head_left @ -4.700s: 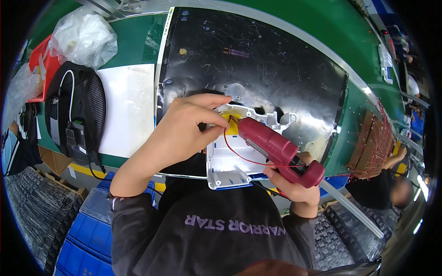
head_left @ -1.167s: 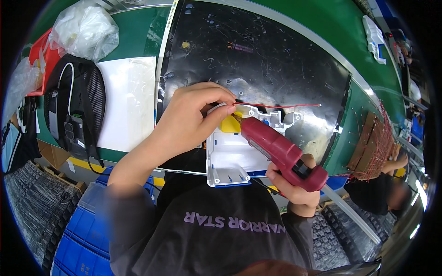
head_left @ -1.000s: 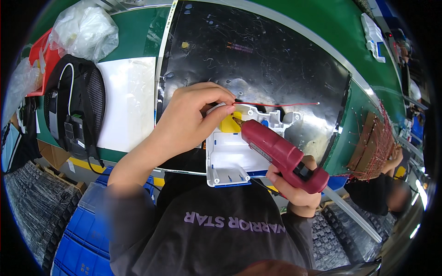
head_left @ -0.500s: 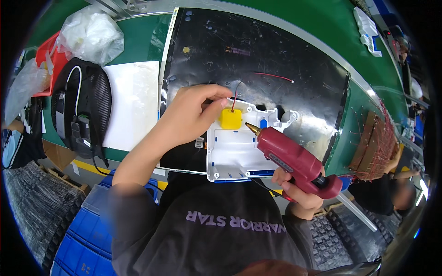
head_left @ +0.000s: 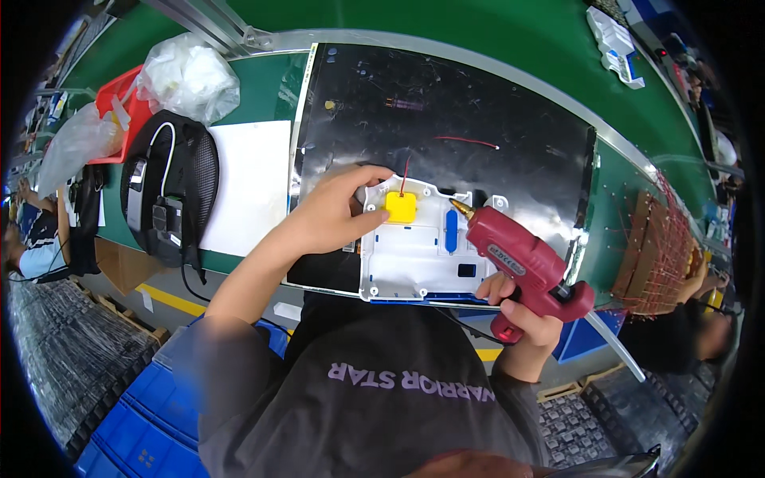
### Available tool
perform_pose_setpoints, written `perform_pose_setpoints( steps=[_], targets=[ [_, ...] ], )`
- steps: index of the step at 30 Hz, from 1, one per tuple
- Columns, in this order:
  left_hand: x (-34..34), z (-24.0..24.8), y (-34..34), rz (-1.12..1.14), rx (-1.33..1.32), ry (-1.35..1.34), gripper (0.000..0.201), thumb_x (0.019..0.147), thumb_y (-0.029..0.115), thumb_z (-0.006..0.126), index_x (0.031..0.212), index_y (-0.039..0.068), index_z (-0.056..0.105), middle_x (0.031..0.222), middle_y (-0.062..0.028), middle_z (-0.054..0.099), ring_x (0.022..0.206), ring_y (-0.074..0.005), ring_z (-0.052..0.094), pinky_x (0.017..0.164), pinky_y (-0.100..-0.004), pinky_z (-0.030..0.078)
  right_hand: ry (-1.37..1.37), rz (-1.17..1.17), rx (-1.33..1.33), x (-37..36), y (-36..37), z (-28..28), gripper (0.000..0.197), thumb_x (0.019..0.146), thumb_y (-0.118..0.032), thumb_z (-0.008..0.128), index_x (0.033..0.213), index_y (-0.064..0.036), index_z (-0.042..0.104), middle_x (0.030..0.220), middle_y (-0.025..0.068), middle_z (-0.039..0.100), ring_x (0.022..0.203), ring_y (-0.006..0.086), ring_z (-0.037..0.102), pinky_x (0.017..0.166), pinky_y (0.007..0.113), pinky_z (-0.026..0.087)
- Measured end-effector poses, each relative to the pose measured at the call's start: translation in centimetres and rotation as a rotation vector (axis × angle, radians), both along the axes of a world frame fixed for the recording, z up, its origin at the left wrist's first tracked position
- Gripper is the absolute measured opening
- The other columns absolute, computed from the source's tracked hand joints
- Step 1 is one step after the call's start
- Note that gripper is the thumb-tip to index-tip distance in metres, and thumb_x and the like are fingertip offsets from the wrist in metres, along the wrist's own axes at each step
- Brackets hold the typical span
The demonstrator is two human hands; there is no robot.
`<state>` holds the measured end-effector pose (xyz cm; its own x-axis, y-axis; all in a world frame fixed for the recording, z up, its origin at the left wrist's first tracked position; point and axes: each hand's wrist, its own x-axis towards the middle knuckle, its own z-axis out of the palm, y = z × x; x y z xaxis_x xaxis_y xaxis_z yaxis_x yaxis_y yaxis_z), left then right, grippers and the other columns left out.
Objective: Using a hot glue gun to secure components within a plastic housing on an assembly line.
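A white plastic housing (head_left: 394, 263) lies with its hollow side up at the near edge of the black work mat. Inside its upper left corner sits a yellow square block (head_left: 401, 208), with a thin red wire rising from it. My left hand (head_left: 339, 209) grips that corner, thumb beside the block and fingers along the outer edge. My right hand (head_left: 522, 319) is wrapped around the handle of a dark red glue gun (head_left: 518, 253). Its brass nozzle points up-left, above the housing near a blue strip (head_left: 452, 231). A glue stick (head_left: 613, 344) protrudes from the gun's rear.
On the mat (head_left: 358, 135) lie a loose red wire (head_left: 466, 141) and a small coil (head_left: 405, 103). To the left are white paper (head_left: 251, 183), a black mesh bag (head_left: 195, 159) and a red bin (head_left: 119, 92). Many red wires (head_left: 661, 247) hang over cardboard at right.
My left thumb has come down beside the yellow block. The glue gun's nozzle has moved right, away from the block, uncovering more of the blue strip. The view has shifted slightly.
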<state>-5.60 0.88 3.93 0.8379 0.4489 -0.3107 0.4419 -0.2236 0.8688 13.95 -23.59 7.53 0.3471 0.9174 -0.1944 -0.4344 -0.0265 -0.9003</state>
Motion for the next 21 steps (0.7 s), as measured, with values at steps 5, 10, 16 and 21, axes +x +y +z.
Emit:
perform_pose_setpoints(
  steps=[5,10,16,21],
  targets=[
    [-0.6,0.1,-0.3,0.138,-0.151,-0.082,0.053,0.08,0.005,0.067,0.131,0.005,0.052,0.118,-0.016,0.057,0.081,-0.0131,0.061,0.065,-0.0241,0.05,0.062,-0.005,0.087,1.1,-0.5,0.1,0.022,0.074,-0.002,0.065,0.094,0.0017,0.056,0.081,0.0133,0.059,0.079,0.0271,0.06,0.078,0.046,0.049],
    [-0.3,1.3,1.3,0.22,-0.064,-0.23,0.056,0.082,0.002,0.065,0.135,0.005,0.049,0.125,-0.0151,0.055,0.08,-0.0116,0.061,0.066,-0.023,0.05,0.093,-0.097,0.192,2.3,-0.8,-0.1,0.025,0.071,-0.006,0.067,0.091,0.0025,0.055,0.078,0.014,0.058,0.076,0.0305,0.06,0.076,0.047,0.05],
    [1.5,4.1,3.9,0.225,0.004,-0.266,0.054,0.085,0.0,0.063,0.136,0.0,0.046,0.127,-0.0134,0.054,0.087,-0.0108,0.062,0.074,-0.0239,0.05,0.033,-0.145,0.136,3.7,-1.0,-0.4,0.03,0.067,-0.015,0.064,0.089,0.0029,0.054,0.073,0.0149,0.055,0.073,0.0324,0.059,0.072,0.043,0.048],
    [3.1,4.2,6.7,0.245,0.13,-0.331,0.053,0.084,0.004,0.065,0.133,-0.002,0.048,0.127,-0.0133,0.055,0.102,-0.0139,0.057,0.087,-0.0269,0.047,0.031,-0.083,0.144,5.0,-1.2,-1.1,0.025,0.072,-0.013,0.064,0.091,0.0018,0.055,0.077,0.0147,0.058,0.077,0.0342,0.06,0.075,0.045,0.048]
  ],
)
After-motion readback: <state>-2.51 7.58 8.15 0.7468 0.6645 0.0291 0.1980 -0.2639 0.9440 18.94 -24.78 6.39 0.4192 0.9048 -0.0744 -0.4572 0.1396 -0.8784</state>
